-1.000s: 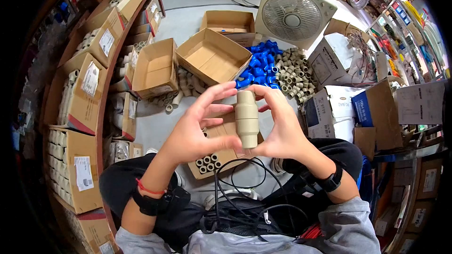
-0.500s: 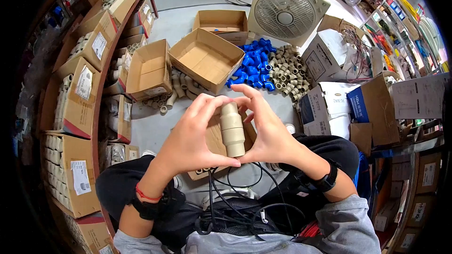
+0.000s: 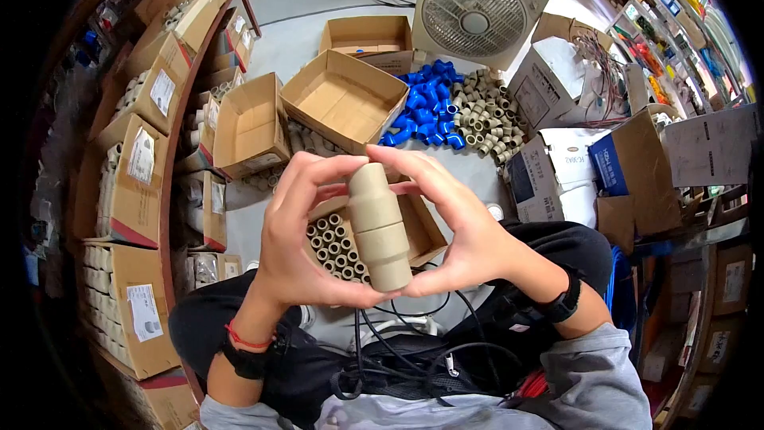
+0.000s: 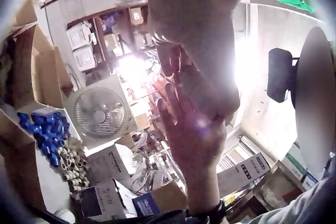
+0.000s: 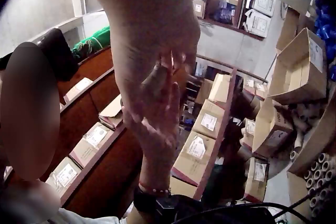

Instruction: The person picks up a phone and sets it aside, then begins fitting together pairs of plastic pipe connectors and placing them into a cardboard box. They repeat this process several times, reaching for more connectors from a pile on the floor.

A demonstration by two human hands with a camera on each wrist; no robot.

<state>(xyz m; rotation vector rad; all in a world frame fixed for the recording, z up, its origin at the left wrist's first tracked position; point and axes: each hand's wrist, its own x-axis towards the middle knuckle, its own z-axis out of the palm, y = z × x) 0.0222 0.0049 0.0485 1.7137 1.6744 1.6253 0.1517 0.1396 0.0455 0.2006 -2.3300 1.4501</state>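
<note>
Two beige plastic pipe fittings (image 3: 380,227) stand end to end as one stepped piece, with a seam across the wide middle. They tilt, upper end leaning left in the head view. My left hand (image 3: 301,231) and right hand (image 3: 458,235) hold the pair between them, thumbs at the near end and index fingers round the far end. Below, partly hidden by the hands, a cardboard box (image 3: 430,231) holds upright beige fittings (image 3: 322,243) in rows at its left. Both wrist views show the hands from the side, hiding the held pair.
Blue fittings (image 3: 430,107) and a pile of beige fittings (image 3: 485,111) lie on the floor ahead. Behind them stands a box fan (image 3: 477,20). Cardboard boxes (image 3: 346,95) lie ahead, and shelves of filled boxes (image 3: 147,287) run along the left. Black cables (image 3: 398,350) cross the lap.
Both hands have brought the fittings left, lower and closer to the head camera, and the pair has gone from upright to tilted. The box of fittings below shows more.
</note>
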